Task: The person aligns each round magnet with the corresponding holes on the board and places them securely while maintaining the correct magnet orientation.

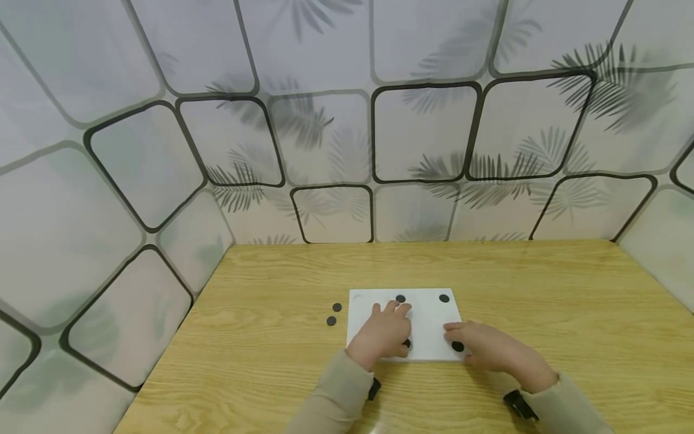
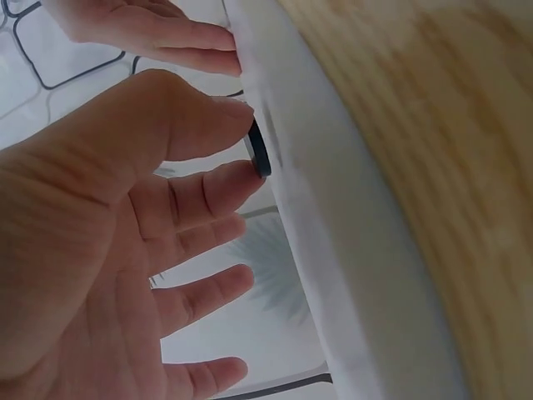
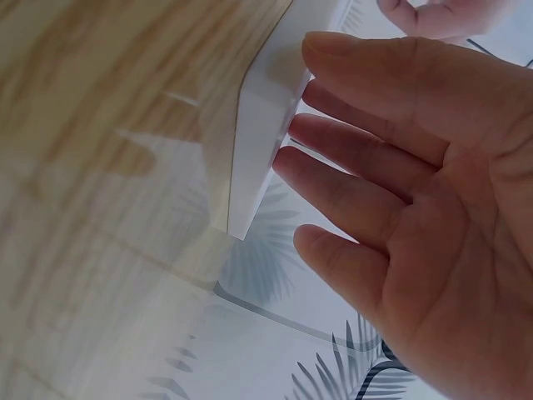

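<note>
A white board (image 1: 429, 319) lies flat on the wooden table. Over its lower middle, my left hand (image 1: 384, 333) pinches a black disc (image 2: 260, 152) between thumb and index finger, on edge in the left wrist view, at the board's surface. The other fingers spread apart. At the board's right edge my right hand (image 1: 485, 346) rests with fairly straight fingers, touching the board. Beside it is a black disc (image 1: 458, 346) at the lower right corner. Further discs sit at the board's top middle (image 1: 400, 298) and top right corner (image 1: 444, 298).
Two loose black discs, an upper disc (image 1: 337, 307) and a lower disc (image 1: 331, 320), lie on the table (image 1: 271, 337) left of the board. A faint round recess (image 1: 357, 296) shows at the board's top left. A patterned curtain-like wall (image 1: 331, 138) stands behind the table.
</note>
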The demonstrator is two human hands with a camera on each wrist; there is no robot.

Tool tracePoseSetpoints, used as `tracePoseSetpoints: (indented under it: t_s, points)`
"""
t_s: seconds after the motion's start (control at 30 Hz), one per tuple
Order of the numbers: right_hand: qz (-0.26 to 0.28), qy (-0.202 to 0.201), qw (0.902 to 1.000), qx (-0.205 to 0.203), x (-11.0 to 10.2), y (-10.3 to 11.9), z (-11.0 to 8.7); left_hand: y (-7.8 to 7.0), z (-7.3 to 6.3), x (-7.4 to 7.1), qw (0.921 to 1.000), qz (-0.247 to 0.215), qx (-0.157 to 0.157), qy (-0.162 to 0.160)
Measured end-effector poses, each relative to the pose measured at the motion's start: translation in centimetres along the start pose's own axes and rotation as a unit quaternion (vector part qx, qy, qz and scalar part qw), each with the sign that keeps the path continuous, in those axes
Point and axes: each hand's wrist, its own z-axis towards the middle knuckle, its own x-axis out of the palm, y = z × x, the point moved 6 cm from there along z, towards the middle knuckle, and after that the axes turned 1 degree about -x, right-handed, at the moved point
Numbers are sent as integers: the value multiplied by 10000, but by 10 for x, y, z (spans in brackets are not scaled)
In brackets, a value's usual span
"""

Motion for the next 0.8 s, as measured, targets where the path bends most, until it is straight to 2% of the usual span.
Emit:
tracePoseSetpoints:
  t_s: [0.23,0.37,0.57,0.8]
  points:
    - [-5,-51,9999,-88,-1,1,0,-2,1,2,9999,9,-22,113]
    - [-58,-67,9998,-158,-1,0,0,-3,2,0,9999,42,43,88]
    - [-71,-60,9999,-118,0,0,0,-8,3,-1,9996,89,165,211]
    - [-49,-69,9999,-106,0,-2,1,-9,4,-2,9997,182,86,167]
